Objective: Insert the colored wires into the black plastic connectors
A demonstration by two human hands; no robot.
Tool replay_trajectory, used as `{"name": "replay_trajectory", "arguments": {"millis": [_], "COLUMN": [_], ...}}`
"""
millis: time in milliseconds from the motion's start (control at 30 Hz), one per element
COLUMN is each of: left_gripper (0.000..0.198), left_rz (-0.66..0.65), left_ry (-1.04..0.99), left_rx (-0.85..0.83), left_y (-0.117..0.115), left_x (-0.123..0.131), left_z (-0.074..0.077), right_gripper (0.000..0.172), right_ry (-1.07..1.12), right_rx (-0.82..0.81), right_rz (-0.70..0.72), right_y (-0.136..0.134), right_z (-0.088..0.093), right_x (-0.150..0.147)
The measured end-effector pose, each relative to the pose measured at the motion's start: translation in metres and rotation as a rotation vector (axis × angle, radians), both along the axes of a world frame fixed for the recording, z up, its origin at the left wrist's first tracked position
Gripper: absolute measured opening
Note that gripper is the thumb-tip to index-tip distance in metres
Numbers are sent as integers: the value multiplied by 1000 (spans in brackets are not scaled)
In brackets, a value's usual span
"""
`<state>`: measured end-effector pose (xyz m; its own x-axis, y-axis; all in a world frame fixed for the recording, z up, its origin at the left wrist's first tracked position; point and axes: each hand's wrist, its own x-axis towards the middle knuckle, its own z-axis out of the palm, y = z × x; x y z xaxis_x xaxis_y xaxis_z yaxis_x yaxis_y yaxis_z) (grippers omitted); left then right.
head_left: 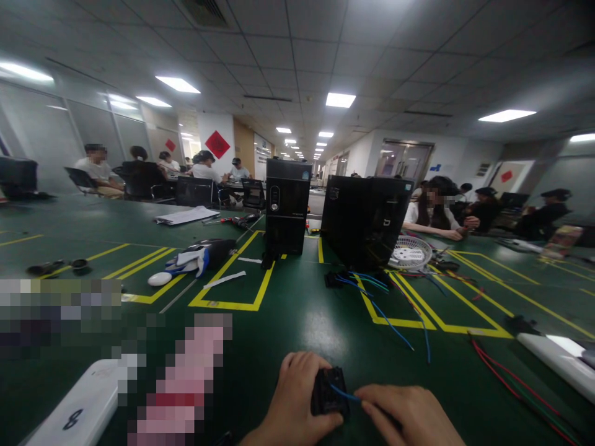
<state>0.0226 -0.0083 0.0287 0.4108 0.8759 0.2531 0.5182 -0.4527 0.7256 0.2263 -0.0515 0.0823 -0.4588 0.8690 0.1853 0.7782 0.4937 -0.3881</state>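
Left hand (297, 393) had fingers wrapped round black block (328, 396), front centre over green surface (288, 334), right hand (411, 412) fingers pinched blue wire (344, 394) at the block, white case (77, 402) lower left bore an 8-like mark, black towers (287, 226) behind had stickers too small to read.

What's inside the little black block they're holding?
A blue wire, pinched by the right hand, runs up to the black block in the left hand. Whether its tip goes in is too small to tell; the inside is covered.
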Motion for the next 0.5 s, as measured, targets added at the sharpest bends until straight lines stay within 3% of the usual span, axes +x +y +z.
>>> {"name": "replay_trajectory", "arguments": {"millis": [200, 500], "left_gripper": [43, 40], "left_rz": [-17, -12], "left_ry": [14, 22], "left_rx": [10, 29], "left_y": [0, 1], "left_x": [0, 1], "left_z": [1, 1], "right_gripper": [22, 24], "right_ry": [-41, 283], "right_rx": [-72, -71], "right_rz": [-66, 6], "right_y": [0, -1], "right_z": [-4, -19], "right_x": [-1, -18]}}
